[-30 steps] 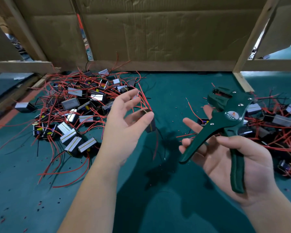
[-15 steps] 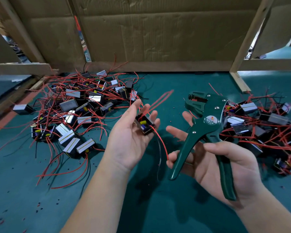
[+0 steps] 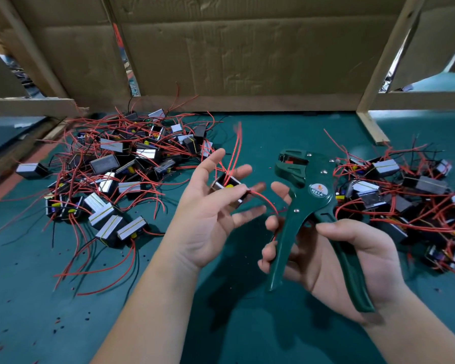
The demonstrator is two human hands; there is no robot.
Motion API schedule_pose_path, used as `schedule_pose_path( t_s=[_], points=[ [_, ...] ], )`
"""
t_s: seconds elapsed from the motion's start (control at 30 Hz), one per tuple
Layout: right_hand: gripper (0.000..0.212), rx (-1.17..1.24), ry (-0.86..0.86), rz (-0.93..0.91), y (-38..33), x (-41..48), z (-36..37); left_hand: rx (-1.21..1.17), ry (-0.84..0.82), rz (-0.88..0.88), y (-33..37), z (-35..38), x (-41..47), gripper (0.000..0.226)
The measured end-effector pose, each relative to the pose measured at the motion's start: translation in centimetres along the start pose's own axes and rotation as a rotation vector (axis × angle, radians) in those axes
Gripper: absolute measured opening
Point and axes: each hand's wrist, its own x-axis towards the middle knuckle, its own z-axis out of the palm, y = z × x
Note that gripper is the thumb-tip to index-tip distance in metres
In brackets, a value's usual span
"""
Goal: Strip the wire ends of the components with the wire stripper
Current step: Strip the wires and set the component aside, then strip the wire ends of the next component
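Note:
My left hand (image 3: 210, 214) holds a small black component (image 3: 227, 189) between thumb and fingers, palm up. Its red wires (image 3: 235, 151) stick up and one red wire (image 3: 267, 200) trails right toward my other hand. My right hand (image 3: 347, 256) grips the green wire stripper (image 3: 310, 206) by its handles, jaws up and pointing left, just right of the component. The stripper's jaws hold nothing.
A large pile of components with red wires (image 3: 116, 174) lies on the green mat at left. A second pile (image 3: 405, 195) lies at right. Cardboard walls (image 3: 247, 53) and wooden battens (image 3: 371, 127) close the back. Red insulation bits dot the mat (image 3: 37, 298).
My left hand lifted a component from beside the left pile and brought it toward the middle. My right hand moved the stripper left, closer to the component.

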Motion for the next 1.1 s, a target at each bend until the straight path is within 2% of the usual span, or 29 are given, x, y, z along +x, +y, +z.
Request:
schedule_pose_path(
  t_s=[0.07,0.23,0.33,0.43,0.73,0.93,1.1],
  points=[
    [0.085,-0.033,0.039,-0.028,-0.2,0.0,-0.1,0.121,0.019,-0.012,0.2,0.0,-0.1,0.062],
    [0.087,-0.155,0.080,-0.057,-0.7,0.0,-0.1,0.726,0.000,0.028,0.3,-0.5,-0.3,0.004],
    [0.091,-0.221,0.125,-0.033,-0.9,-0.1,-0.3,0.924,-0.136,-0.034,-0.2,-0.5,-0.5,0.022],
    [0.090,-0.237,0.124,0.004,-1.0,-0.1,-0.2,1.046,-0.168,0.009,-0.1,-0.7,-0.4,0.017],
    [0.083,-0.145,0.124,0.044,-1.5,-0.6,-0.1,0.936,0.030,0.127,-0.1,-0.9,-0.2,0.014],
    [0.085,-0.145,0.168,0.000,-1.3,-0.4,0.0,0.774,0.176,0.171,-0.3,-0.4,-0.1,0.014],
    [0.078,-0.166,0.033,0.024,-1.3,-0.6,0.1,0.589,0.307,0.182,-0.6,0.4,0.0,0.020]
  ],
)
